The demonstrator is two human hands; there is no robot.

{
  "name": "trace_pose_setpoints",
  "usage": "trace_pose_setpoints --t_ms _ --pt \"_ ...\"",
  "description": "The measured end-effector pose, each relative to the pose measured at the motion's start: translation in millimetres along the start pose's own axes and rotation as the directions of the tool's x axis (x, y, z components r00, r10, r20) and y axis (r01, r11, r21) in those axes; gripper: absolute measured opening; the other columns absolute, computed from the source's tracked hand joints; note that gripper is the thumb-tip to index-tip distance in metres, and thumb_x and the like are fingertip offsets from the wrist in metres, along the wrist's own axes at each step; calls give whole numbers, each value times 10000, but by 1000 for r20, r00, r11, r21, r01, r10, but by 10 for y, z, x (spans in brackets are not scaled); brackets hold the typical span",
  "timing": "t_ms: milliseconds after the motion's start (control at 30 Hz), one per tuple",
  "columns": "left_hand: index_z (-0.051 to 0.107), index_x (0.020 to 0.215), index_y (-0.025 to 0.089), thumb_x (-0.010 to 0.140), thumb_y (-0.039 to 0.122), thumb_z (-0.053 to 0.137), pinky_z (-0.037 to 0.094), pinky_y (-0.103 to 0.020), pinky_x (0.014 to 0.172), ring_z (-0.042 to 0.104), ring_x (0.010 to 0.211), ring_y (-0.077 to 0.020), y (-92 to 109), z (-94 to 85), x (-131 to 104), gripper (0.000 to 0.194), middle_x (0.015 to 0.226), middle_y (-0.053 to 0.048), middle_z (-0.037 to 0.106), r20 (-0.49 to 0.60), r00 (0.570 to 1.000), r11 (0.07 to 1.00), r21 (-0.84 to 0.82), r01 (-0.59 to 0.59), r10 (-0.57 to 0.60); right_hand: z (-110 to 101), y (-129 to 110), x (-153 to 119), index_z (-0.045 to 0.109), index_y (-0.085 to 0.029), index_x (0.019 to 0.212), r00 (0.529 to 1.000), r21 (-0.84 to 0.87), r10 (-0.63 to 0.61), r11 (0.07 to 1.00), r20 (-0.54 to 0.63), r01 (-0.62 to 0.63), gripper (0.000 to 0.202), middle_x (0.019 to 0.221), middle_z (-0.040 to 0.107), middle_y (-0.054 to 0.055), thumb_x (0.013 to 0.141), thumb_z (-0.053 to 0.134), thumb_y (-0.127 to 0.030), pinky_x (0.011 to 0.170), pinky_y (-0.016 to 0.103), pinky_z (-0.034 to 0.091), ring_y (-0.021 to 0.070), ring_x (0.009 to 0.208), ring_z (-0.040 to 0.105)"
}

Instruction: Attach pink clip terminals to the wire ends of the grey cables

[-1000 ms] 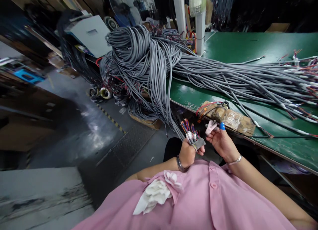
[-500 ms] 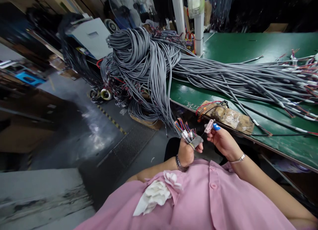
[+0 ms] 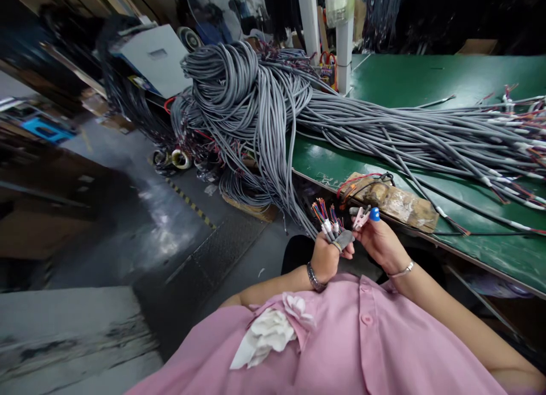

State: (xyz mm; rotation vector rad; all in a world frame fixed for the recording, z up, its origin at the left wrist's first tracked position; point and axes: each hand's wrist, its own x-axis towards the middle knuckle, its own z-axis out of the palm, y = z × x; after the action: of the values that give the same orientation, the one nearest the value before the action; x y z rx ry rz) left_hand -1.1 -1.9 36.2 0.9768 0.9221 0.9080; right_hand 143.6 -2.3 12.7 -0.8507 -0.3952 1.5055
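My left hand [image 3: 325, 260] is wrapped round a bunch of grey cable ends [image 3: 328, 227]. White bands and thin coloured wires with bare tips stick up out of that fist. A grey cover is on its thumb. Close on the right, my right hand [image 3: 381, 242] pinches a small pink clip [image 3: 360, 217] between thumb and fingers. One of its digits wears a blue cover [image 3: 374, 214]. The clip is beside the left thumb; whether it touches a wire I cannot tell.
Coiled grey cables [image 3: 230, 77] hang over the green table's edge [image 3: 315, 178], and more lie along it. A taped wooden block [image 3: 396, 202] with red and black leads sits at the front edge. White posts [image 3: 343, 57] stand behind; a grey box [image 3: 149, 57] is at the left.
My left hand has shifted slightly right and up with the cable ends, closer to my right hand. The pink clip has turned, and its two arms now show apart.
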Motion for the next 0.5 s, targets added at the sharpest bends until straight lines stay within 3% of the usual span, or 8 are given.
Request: trace_pose_setpoints --t_ms 267,500 --pt "625 709 117 780 404 672 441 -205 440 537 434 -97 -18 -32 -10 300 549 -11 607 9 1000 999 28 15 -15 55 38 36 710 -211 805 997 116 -29 993 -78 38 314 783 678 0 703 768 -502 621 218 489 123 706 585" --pt "619 707 124 780 424 668 443 -210 431 530 433 -99 -19 -72 -62 313 542 -8 601 13 1000 1000 9 1 -1 -82 65 -8 698 -236 865 996 120 78 989 37 -82 492 824 679 27 766 566 -700 657 265 498 146 707 592"
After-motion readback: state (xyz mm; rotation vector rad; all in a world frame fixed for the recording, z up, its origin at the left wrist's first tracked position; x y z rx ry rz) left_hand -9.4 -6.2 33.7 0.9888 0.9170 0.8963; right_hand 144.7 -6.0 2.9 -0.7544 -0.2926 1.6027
